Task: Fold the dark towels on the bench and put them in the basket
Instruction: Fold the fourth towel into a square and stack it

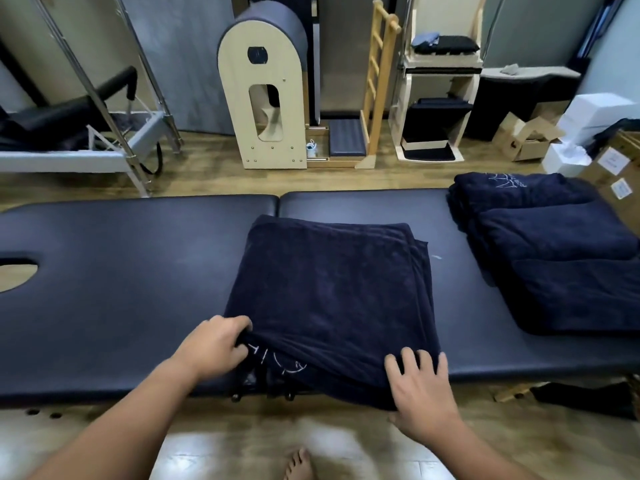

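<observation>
From the head camera, a dark navy towel [329, 292] lies folded in several layers across the middle of a padded massage bench [138, 271], its near edge draped over the bench's near side. The left hand [211, 348] grips the towel's near left corner, fingers curled under the top layer just above some pale embroidered lettering (too creased to read). The right hand [420, 386] rests on the near right corner with four fingers spread flat on top of the cloth and the thumb below the hanging edge, so the corner sits pinched between them.

On the right end of the bench, apart from the towel in hand, sits a stack of folded dark towels [547, 251], overlapping one another, the far one showing a pale logo. The bench has a face hole [17, 275] near its left end.

Beyond the bench, on the wooden floor, stand a wooden ladder barrel [266, 91] and an open cardboard box [523, 140] to the far right. A bare foot [299, 462] shows at the bottom.
</observation>
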{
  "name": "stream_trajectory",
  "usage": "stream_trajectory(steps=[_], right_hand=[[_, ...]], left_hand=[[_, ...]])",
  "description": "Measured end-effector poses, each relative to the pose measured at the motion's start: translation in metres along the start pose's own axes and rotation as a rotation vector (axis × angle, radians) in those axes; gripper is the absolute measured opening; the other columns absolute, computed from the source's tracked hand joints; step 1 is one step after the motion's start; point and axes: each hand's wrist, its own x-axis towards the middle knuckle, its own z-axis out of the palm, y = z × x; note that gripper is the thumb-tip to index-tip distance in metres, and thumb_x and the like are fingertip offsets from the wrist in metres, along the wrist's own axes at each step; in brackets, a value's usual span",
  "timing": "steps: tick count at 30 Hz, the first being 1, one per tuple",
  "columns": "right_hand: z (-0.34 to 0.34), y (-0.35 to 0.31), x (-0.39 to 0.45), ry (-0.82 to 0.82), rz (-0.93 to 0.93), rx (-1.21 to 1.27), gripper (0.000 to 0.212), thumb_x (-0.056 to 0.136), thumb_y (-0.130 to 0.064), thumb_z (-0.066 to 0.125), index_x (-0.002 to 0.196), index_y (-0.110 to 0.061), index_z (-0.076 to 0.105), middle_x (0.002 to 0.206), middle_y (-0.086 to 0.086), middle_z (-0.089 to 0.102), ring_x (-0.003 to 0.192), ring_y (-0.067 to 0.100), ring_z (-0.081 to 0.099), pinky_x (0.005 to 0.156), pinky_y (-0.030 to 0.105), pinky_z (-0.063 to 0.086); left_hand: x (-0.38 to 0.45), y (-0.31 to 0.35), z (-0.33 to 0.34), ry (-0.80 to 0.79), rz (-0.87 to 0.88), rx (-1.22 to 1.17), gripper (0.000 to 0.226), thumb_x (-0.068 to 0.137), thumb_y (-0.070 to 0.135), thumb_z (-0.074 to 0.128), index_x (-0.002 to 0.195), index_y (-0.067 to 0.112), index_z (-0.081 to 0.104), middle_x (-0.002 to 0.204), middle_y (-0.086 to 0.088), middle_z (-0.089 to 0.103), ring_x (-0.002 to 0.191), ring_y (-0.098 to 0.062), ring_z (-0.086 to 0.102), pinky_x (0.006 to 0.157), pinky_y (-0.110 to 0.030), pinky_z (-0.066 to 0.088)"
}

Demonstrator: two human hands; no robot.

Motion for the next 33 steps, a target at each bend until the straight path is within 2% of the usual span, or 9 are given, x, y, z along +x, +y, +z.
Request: stream_trajectory(steps=[2,6,11,18,23,25,27,30,33], right_hand=[[-0.008,0.000,0.007,0.041,0.013,0.003,0.071,0.028,-0.021,0.086,0.092,-0.016,0.055,0.081,0.010,0.055,0.069,0.037,0.055,0.081,0.062,0.049],[-0.047,0.023,0.041,0.119,-0.004,-0.001,0.049,0.041,-0.028,0.073,0.086,-0.016,0.058,0.063,0.002,0.057,0.049,0.029,0.057,0.050,0.037,0.049],[-0.111,0.048,0.113,0.185,0.049,0.032,0.030,0.075,-0.027,0.059,0.103,-0.019,0.051,0.100,0.002,0.058,0.090,0.030,0.059,0.067,0.038,0.039],[-0.181,0.079,0.236,-0.022,0.174,0.221,0.035,0.077,-0.025,0.058,0.110,-0.029,0.048,0.094,-0.001,0.058,0.084,0.028,0.054,0.072,0.036,0.040],[-0.159,0.072,0.302,0.241,0.277,0.013,0.030,0.090,-0.035,0.054,0.116,-0.021,0.058,0.116,0.004,0.062,0.109,0.033,0.053,0.094,0.048,0.038],[-0.140,0.050,0.297,0.202,0.124,0.042,0.045,0.093,-0.051,0.046,0.125,-0.023,0.057,0.130,0.007,0.055,0.117,0.038,0.050,0.096,0.055,0.040],[-0.123,0.030,0.287,0.028,-0.005,0.126,0.058,0.094,-0.063,0.033,0.146,-0.038,0.039,0.155,0.005,0.032,0.138,0.043,0.033,0.104,0.067,0.034],[-0.111,0.030,0.290,-0.216,0.190,0.370,0.070,0.093,-0.073,0.026,0.151,-0.055,-0.010,0.166,-0.012,-0.016,0.151,0.043,-0.011,0.108,0.076,0.013],[-0.113,0.039,0.298,-0.274,0.432,0.500,0.075,0.092,-0.077,0.025,0.149,-0.056,-0.020,0.164,-0.009,-0.028,0.149,0.046,-0.016,0.107,0.079,0.015]], left_hand=[[0.007,0.001,-0.010,-0.021,-0.032,-0.054,0.025,0.076,0.027,0.053,0.098,0.033,0.062,0.080,0.008,0.066,0.080,-0.021,0.062,0.072,-0.034,0.051],[0.029,0.004,-0.032,0.039,-0.119,-0.224,0.026,0.079,0.019,0.059,0.098,0.034,0.066,0.077,0.011,0.069,0.077,-0.012,0.064,0.074,-0.031,0.053],[0.089,0.005,-0.073,0.228,-0.170,-0.369,0.028,0.081,0.014,0.068,0.105,0.027,0.069,0.094,0.007,0.070,0.087,-0.017,0.062,0.080,-0.027,0.044],[0.225,-0.019,-0.105,0.255,-0.157,-0.417,0.026,0.092,0.020,0.067,0.118,0.022,0.067,0.115,-0.002,0.069,0.103,-0.023,0.059,0.092,-0.031,0.043],[0.285,-0.012,-0.098,0.524,-0.199,-0.427,0.052,0.103,0.041,0.048,0.142,0.007,0.049,0.143,-0.019,0.048,0.129,-0.038,0.046,0.108,-0.049,0.038],[0.282,0.003,-0.080,0.378,-0.067,-0.160,0.060,0.100,0.059,0.034,0.146,0.022,0.045,0.155,-0.015,0.035,0.146,-0.037,0.027,0.114,-0.064,0.027],[0.269,0.011,-0.052,0.112,0.052,0.072,0.060,0.096,0.073,0.022,0.152,0.051,0.025,0.170,-0.001,0.005,0.155,-0.032,-0.005,0.113,-0.074,0.008],[0.256,-0.002,-0.024,-0.079,0.012,0.072,0.064,0.087,0.087,0.011,0.144,0.071,-0.013,0.164,0.012,-0.030,0.150,-0.029,-0.032,0.109,-0.080,0.006],[0.257,-0.014,-0.019,-0.042,-0.079,-0.026,0.070,0.083,0.088,0.014,0.143,0.070,-0.017,0.159,0.012,-0.040,0.148,-0.029,-0.034,0.111,-0.077,0.017]])
